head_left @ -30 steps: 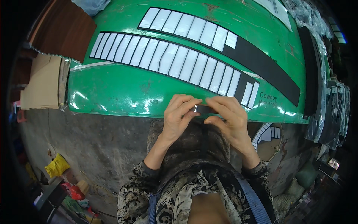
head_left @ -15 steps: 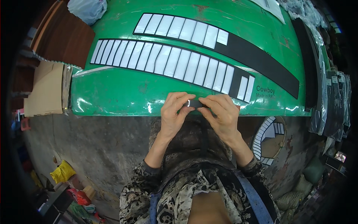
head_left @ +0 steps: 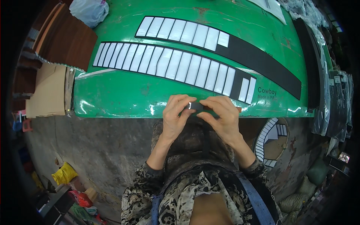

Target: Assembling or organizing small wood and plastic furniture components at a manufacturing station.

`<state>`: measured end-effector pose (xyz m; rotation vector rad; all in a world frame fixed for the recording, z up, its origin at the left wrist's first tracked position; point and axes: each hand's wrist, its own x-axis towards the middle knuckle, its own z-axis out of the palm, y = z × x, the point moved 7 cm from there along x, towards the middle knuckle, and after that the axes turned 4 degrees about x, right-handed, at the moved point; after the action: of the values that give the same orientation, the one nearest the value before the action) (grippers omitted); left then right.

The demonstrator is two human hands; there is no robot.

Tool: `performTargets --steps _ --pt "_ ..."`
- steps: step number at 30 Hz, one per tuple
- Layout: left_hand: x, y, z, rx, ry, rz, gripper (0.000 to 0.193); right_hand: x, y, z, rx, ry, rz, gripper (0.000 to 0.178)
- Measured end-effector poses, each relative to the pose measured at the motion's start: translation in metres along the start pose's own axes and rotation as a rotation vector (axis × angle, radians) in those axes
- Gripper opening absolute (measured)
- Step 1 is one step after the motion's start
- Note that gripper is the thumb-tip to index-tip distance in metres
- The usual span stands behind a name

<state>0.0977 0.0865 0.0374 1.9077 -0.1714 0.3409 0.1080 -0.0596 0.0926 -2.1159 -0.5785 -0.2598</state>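
Note:
Just over the table's near edge, a small dark grey strip (head_left: 196, 106) is held between my two hands, with a bright white spot at its left end. My left hand (head_left: 174, 116) pinches that end between thumb and fingers. At the other end are the curled fingers and thumb of my right hand (head_left: 221, 117), the thumb slightly lower. Beyond my hands lies a long curved black strip (head_left: 237, 85) covered in many white rectangular pieces (head_left: 164, 62). Farther back, a second black strip (head_left: 258, 59) has white pieces on its left part only.
Both strips lie on a green table (head_left: 123, 93). A plastic bag (head_left: 89, 12) and dark brown boards (head_left: 69, 37) stand at the left, above cardboard (head_left: 47, 92). Plastic-wrapped black pieces (head_left: 335, 101) hang at the right. Below the table's right side stands a round container (head_left: 275, 148).
The small strip has turned slightly, showing more of its face. My right thumb has dropped a little and moved left. The view has shifted slightly.

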Motion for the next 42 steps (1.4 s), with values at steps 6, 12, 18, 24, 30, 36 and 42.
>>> performTargets --steps 6,12,18,24,30,36,42 --pt "-0.002 -0.003 0.0 -0.001 0.003 0.016 0.036 -0.001 0.022 0.012 0.256 0.01 0.448 0.023" --pt "-0.001 -0.003 0.001 -0.006 0.0 0.012 0.034 0.009 0.004 0.011 0.032 -0.015 0.134 0.022" --pt "-0.005 0.0 -0.001 0.038 -0.024 -0.018 0.033 0.004 0.014 0.014 0.318 0.022 0.369 0.025" --pt "0.0 0.001 -0.005 0.029 -0.15 -0.055 0.034 0.007 0.015 -0.003 0.136 0.054 0.12 0.025" --pt "0.022 0.005 -0.025 0.149 -0.227 -0.163 0.033 -0.01 0.096 -0.102 -0.238 0.178 0.286 0.041" --pt "0.1 0.041 0.036 0.347 -0.451 0.287 0.034 -0.017 0.131 -0.095 -0.525 -0.05 0.322 0.064" --pt "0.113 0.03 0.135 0.634 -0.718 0.52 0.04 -0.008 0.145 -0.093 -0.298 -0.02 0.417 0.056"
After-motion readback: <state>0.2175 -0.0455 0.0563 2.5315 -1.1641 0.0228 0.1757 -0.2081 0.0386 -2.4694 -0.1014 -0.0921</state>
